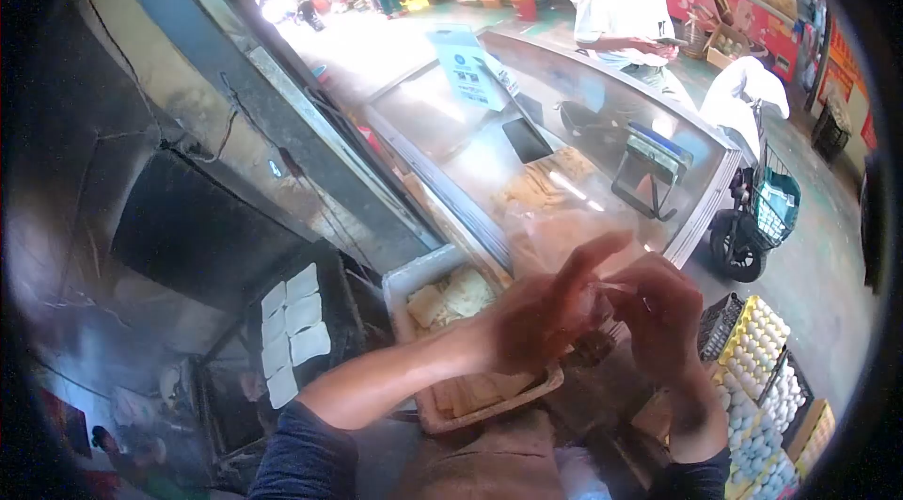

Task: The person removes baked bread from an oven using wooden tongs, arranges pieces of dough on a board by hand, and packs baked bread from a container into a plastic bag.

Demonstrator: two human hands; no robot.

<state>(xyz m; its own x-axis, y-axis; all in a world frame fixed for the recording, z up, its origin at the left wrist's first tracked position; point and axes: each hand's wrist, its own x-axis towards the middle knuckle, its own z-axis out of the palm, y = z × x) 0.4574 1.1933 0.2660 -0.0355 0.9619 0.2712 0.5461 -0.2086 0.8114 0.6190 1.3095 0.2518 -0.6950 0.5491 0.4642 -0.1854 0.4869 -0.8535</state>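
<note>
My left hand point(550, 312) and my right hand point(663, 307) meet in the middle of the view, above the counter's near edge. Both are closed, their fingertips pinching a thin, clear piece of plastic between them. It looks like part of the translucent plastic bag point(555, 232) just beyond my left hand; the bag's contents are blurred. Under my left forearm stands a white foam box point(423, 406) with pale, flat tofu-like pieces point(456, 298) in it. More yellowish flat pieces point(546, 178) lie inside the glass-sided counter.
The glass counter point(423, 114) carries a blue sign point(466, 67) and a tablet-like stand point(651, 171). White square slabs point(293, 321) lie at left. Egg trays point(757, 335) are stacked at lower right. Beyond the glass stand a person point(621, 20) and a parked scooter point(738, 241).
</note>
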